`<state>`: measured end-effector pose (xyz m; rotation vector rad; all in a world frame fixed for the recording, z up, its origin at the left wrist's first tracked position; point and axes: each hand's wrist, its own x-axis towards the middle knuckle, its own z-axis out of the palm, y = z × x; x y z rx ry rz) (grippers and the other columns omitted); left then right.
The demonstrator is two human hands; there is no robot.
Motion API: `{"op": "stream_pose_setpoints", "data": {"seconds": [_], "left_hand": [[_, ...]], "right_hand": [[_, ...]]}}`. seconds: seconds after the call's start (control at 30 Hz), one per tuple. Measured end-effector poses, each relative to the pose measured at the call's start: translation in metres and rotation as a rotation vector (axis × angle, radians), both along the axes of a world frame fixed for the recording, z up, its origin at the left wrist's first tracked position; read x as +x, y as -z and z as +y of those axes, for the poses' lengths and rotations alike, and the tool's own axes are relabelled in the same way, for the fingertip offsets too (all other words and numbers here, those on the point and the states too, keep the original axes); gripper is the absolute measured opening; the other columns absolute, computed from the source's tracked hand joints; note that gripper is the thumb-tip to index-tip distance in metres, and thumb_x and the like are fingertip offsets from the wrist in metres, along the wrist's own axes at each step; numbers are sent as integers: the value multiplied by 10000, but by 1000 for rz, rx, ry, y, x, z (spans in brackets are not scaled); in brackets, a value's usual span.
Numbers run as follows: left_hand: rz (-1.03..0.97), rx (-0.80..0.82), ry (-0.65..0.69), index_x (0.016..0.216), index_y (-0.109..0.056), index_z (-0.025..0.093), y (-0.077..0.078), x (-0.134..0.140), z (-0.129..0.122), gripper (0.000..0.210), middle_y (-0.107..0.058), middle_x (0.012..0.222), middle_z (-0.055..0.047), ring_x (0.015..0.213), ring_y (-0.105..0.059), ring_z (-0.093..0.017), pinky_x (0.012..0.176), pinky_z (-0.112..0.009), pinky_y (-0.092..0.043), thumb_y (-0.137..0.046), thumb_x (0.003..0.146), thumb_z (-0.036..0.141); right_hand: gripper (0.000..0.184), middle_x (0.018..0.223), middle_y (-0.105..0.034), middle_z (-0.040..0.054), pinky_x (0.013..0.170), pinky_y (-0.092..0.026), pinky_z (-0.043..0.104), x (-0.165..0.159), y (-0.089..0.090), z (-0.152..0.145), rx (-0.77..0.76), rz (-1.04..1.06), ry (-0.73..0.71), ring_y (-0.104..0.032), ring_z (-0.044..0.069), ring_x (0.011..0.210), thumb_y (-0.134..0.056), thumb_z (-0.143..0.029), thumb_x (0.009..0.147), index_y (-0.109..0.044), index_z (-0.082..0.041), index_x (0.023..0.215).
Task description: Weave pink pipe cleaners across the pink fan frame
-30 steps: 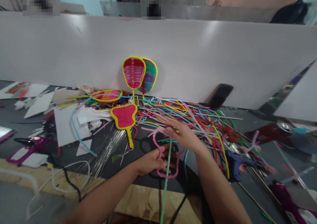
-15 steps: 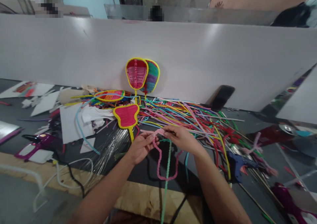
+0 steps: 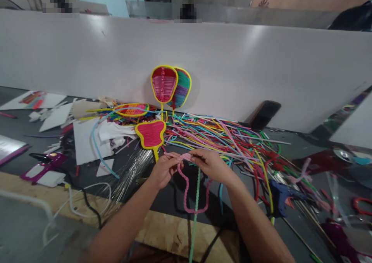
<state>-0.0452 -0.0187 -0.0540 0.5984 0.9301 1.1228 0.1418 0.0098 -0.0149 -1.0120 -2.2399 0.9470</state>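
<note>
Both hands work on a fan-shaped frame of twisted pink pipe cleaner (image 3: 186, 208), its loop hanging toward the table's front edge. My left hand (image 3: 166, 170) pinches the upper left part of it between thumb and fingers. Opposite, my right hand (image 3: 209, 164) has its fingertips closed on a lighter pink strip at the top, close to the left fingertips. A twisted light green pipe cleaner stem (image 3: 195, 220) crosses the loop and runs down past the table edge. The fingers partly hide the top of the frame.
Finished-looking fans lean on the white partition (image 3: 221, 69); a pink fan with yellow rim (image 3: 151, 135) lies left of my hands. Loose pipe cleaners (image 3: 209, 133) spread behind. A blue glue gun (image 3: 279, 199) and phone (image 3: 265, 115) are right, purple-framed glasses (image 3: 43, 170) left.
The view has shifted slightly, so the table things sit a little further right. My fingers have moved slightly along the pink top; both hands keep hold of the frame.
</note>
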Motion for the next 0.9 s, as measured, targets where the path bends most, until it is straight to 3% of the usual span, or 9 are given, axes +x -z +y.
{"op": "stream_pose_setpoints", "data": {"seconds": [0.33, 0.5, 0.73, 0.9], "left_hand": [[-98, -69, 5, 777, -610, 133, -2, 1, -2, 276, -650, 668, 6, 637, -619, -105, 648, -219, -489, -791, 608, 255], [-66, -47, -8, 708, -609, 127, 0, 0, -1, 243, -631, 614, 14, 599, -602, -94, 606, -198, -469, -787, 613, 262], [-63, -40, -3, 765, -622, 131, -3, 1, -3, 296, -642, 660, 7, 631, -605, -99, 641, -209, -481, -801, 591, 290], [29, 47, -20, 702, -618, 130, -2, 0, -1, 244, -587, 577, 23, 567, -549, -78, 555, -177, -422, -783, 619, 289]], "right_hand": [[225, 913, -684, 36, 728, -451, 260, -1, -2, -1, 7, 2, 40, -613, 170, 817, -451, -225, 896, -643, -220, 1014], [243, 962, -693, 44, 766, -457, 273, 0, 0, 0, 18, -1, 45, -627, 179, 863, -439, -231, 904, -645, -221, 1033], [250, 967, -693, 38, 760, -457, 270, 3, 1, 1, 16, -12, 44, -633, 179, 862, -427, -217, 903, -641, -223, 1031], [244, 980, -688, 43, 771, -450, 272, 1, 3, 2, 11, 10, 37, -626, 181, 874, -431, -208, 899, -637, -222, 1029]]}}
